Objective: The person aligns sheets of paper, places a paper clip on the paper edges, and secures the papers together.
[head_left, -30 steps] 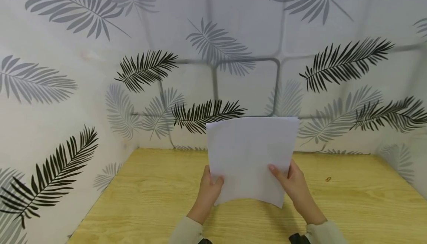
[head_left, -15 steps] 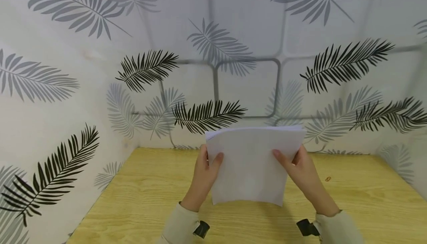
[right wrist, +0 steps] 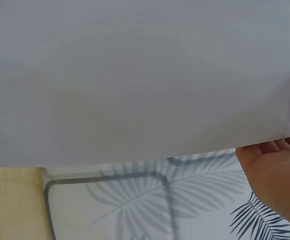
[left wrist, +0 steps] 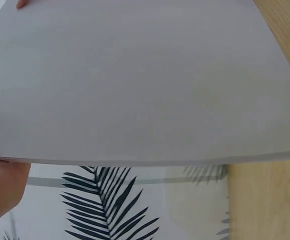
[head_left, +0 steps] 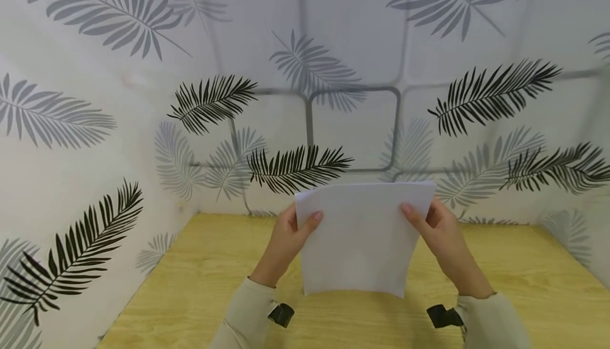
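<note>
A stack of white paper sheets (head_left: 359, 248) stands nearly upright over the wooden table in the head view, its top edges slightly fanned and its lower edge bowed. My left hand (head_left: 288, 235) grips its left side, thumb across the front face and fingers behind. On the opposite side my right hand (head_left: 440, 238) pinches the upper right part the same way. The fingers behind the stack are mostly hidden. In the left wrist view the paper (left wrist: 145, 85) fills most of the frame. The right wrist view shows the fingers of the right hand (right wrist: 277, 170) behind the paper's edge.
The wooden table (head_left: 200, 280) runs back to a wall (head_left: 352, 126) with a leaf print and grey line pattern. Another wall (head_left: 71, 179) rises along the left. Black straps (head_left: 282, 315) sit at the cuffs.
Both hands have slid up the sides of the stack and moved apart slightly. The stack's top edge is lower and spread wider. A paper clip seen earlier on the right is now hidden behind my right hand.
</note>
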The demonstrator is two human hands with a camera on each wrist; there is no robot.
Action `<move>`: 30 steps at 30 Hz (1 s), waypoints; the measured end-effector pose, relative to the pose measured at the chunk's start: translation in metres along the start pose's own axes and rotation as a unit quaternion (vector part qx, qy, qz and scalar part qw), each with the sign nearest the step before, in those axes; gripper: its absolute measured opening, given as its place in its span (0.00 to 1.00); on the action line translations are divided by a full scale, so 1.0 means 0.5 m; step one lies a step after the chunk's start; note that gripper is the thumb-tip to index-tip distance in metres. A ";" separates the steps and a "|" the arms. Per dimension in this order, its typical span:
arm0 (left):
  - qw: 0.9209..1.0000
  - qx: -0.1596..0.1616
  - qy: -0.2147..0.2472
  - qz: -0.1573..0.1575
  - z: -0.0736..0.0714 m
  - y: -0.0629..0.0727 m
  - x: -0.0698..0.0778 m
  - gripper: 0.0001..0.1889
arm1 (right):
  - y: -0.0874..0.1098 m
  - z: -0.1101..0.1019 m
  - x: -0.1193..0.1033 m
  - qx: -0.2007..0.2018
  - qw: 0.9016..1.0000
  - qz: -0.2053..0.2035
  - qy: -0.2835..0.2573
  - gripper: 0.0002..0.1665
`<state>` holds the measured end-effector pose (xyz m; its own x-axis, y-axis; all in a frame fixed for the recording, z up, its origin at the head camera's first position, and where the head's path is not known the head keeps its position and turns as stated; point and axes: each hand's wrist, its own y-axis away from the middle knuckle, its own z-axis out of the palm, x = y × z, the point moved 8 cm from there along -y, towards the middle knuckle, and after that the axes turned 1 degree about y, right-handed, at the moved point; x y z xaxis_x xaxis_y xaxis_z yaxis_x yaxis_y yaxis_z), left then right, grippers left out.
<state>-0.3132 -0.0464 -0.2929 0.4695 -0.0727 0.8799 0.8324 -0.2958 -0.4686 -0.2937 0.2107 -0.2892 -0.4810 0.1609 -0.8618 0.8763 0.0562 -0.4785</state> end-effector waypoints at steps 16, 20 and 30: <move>0.998 0.005 0.009 -0.064 0.017 0.004 -0.073 0.17 | 0.010 0.029 0.040 -0.002 1.000 0.016 0.018 0.15; 0.998 0.006 -0.007 -0.055 0.021 0.010 -0.078 0.15 | 0.014 0.037 0.046 -0.004 0.999 0.024 0.025 0.18; 0.998 -0.015 -0.003 -0.063 0.033 0.023 -0.102 0.14 | 0.021 0.044 0.078 -0.012 0.998 0.052 0.041 0.20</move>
<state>-0.3224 -0.0302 -0.3444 0.3646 -0.0270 0.9308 0.8757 -0.3298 -0.3526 -0.3038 0.1961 -0.3314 -0.3836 0.2469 -0.8899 0.9225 0.0583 -0.3815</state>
